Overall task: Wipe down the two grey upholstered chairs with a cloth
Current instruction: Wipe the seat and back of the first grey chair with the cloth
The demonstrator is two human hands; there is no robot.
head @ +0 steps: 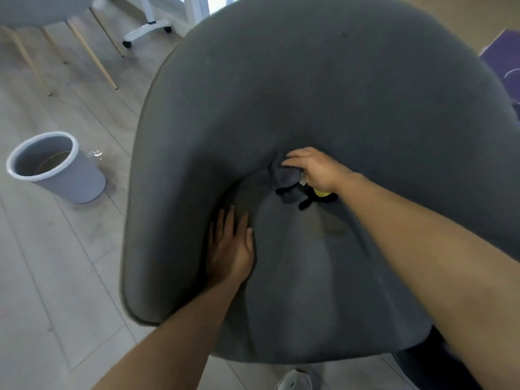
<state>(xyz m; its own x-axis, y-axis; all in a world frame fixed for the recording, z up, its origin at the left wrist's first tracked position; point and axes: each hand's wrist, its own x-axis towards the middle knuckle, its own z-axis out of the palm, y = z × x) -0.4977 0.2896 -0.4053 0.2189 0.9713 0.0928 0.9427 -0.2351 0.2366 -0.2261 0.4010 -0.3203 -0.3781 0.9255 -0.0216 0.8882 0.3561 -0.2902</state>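
Note:
A dark grey upholstered chair (323, 88) fills most of the head view, seen from above. My right hand (315, 168) presses a grey cloth (285, 180) with black and yellow trim into the crease where the seat meets the backrest. My left hand (229, 249) lies flat, fingers apart, on the left side of the seat cushion beside the armrest. A second grey chair (42, 9) with thin wooden legs stands at the top left, only partly in view.
A light grey bucket (53, 171) stands on the pale wood floor (56, 277) to the left of the chair. A white wheeled stand base (147, 30) sits at the top. A purple object (503, 63) shows at the right edge. My shoe (295, 380) is below.

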